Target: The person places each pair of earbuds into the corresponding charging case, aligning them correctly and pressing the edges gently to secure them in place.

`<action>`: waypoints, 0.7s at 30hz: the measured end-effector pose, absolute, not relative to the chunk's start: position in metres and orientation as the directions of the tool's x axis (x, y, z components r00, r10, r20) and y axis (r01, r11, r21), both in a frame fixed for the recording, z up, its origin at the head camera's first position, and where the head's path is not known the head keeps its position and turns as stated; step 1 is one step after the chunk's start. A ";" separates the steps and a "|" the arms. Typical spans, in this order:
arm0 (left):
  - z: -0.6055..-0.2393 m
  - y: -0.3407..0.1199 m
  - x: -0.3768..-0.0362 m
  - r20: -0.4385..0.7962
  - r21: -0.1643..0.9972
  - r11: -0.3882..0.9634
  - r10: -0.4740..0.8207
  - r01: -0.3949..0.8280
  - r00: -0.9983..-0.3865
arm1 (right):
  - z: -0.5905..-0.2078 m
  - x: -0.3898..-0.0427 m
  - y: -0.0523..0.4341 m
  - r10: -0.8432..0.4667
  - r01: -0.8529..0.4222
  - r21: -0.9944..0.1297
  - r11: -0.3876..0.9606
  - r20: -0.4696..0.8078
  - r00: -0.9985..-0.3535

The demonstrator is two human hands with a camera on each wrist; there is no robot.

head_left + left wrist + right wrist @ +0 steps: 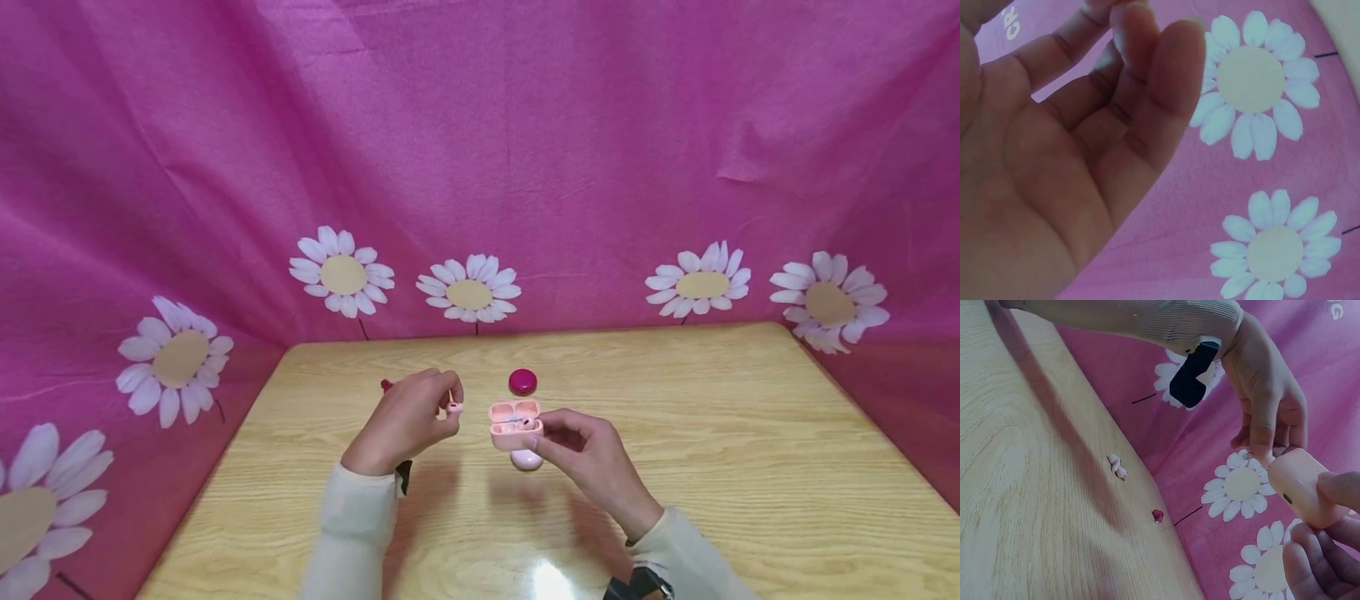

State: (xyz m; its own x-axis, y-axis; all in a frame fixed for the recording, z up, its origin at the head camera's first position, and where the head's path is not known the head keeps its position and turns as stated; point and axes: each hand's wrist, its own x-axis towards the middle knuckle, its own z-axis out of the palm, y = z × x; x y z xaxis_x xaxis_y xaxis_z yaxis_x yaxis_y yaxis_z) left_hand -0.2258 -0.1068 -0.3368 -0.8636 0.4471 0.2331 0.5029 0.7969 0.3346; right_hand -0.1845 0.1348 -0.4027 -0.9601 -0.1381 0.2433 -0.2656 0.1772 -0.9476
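Between the thumb and fingertips of my left hand (411, 417) is a small pale pink earbud (454, 407). It is held up left of an open pink earbud case (516, 437), which my right hand (596, 458) grips by its right side above the table. The lid is tipped back, and another earbud (527, 423) sits at the right of the case, while the left part shows no earbud. In the right wrist view the case's smooth outer side (1302, 481) faces the camera, with the left hand (1272, 394) close behind it. In the left wrist view the fingertips are partly cut off.
A dark magenta round case (522, 382) lies behind the pink case, and a whitish rounded one (527, 460) partly beneath it in view. Small pale pieces (1117, 467) and a magenta piece (1157, 516) lie on the wooden table (750, 450). A magenta flowered cloth (585, 167) surrounds it.
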 end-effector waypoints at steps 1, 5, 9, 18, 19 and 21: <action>-0.337 -0.106 -0.225 0.241 0.342 0.792 0.446 0.506 -0.862 | -0.403 -0.185 0.134 -0.138 -0.269 -0.947 0.176 0.247 -0.959; -0.338 -0.105 -0.224 0.267 0.368 0.776 0.440 0.512 -0.858 | -0.405 -0.185 0.133 -0.143 -0.287 -0.943 0.169 0.264 -0.954; -0.340 -0.105 -0.223 0.268 0.404 0.765 0.426 0.502 -0.864 | -0.405 -0.185 0.132 -0.144 -0.295 -0.940 0.171 0.272 -0.952; -0.339 -0.102 -0.220 0.308 0.439 0.720 0.441 0.537 -0.843 | -0.405 -0.184 0.133 -0.140 -0.283 -0.942 0.179 0.260 -0.955; -0.338 -0.101 -0.219 0.313 0.440 0.717 0.442 0.541 -0.840 | -0.404 -0.184 0.133 -0.137 -0.283 -0.941 0.183 0.261 -0.956; -0.337 -0.100 -0.218 0.324 0.446 0.708 0.443 0.548 -0.836 | -0.404 -0.184 0.134 -0.127 -0.282 -0.940 0.194 0.261 -0.957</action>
State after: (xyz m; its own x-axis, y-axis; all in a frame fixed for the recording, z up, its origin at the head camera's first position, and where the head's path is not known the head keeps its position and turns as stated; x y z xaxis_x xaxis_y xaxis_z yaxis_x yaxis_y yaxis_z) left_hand -0.2183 -0.0998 -0.3368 -0.8356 0.4433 0.3245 0.5484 0.7075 0.4457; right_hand -0.1837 0.1338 -0.4036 -0.9570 -0.1274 0.2608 -0.2818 0.1938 -0.9397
